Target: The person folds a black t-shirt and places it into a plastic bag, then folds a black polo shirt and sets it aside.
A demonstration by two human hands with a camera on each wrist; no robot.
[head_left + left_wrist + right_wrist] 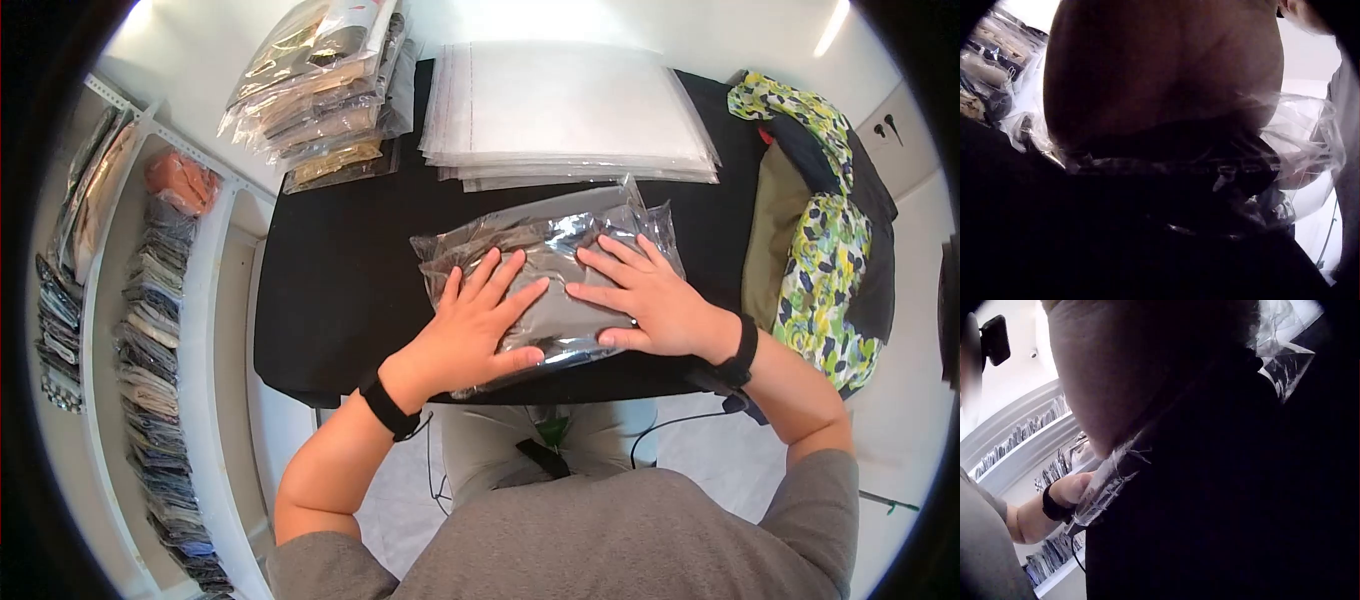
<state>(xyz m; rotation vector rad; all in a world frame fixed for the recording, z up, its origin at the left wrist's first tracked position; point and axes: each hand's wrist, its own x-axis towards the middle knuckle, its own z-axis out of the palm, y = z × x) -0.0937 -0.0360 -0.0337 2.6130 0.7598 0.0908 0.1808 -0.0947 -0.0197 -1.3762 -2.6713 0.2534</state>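
A dark grey folded garment in a clear plastic bag [560, 318] lies at the front middle of the black-covered table. Spread across its left part, my left hand [478, 325] presses flat with straight fingers. My right hand [655, 300] rests the same way on the right part, fingers pointing toward the left hand. Loose clear plastic sticks out past the garment at the top and sides. In the left wrist view, the palm [1166, 69] fills the middle above the crinkled plastic [1300, 144]. The right wrist view shows the bag's shiny edge [1107, 487] below the palm.
Flat clear bags [560, 110] are stacked at the table's back middle. A pile of bagged garments [335, 110] stands at the back left. Patterned and dark clothes [825, 260] lie along the right edge. Shelves [210, 330] with packed garments line the left wall.
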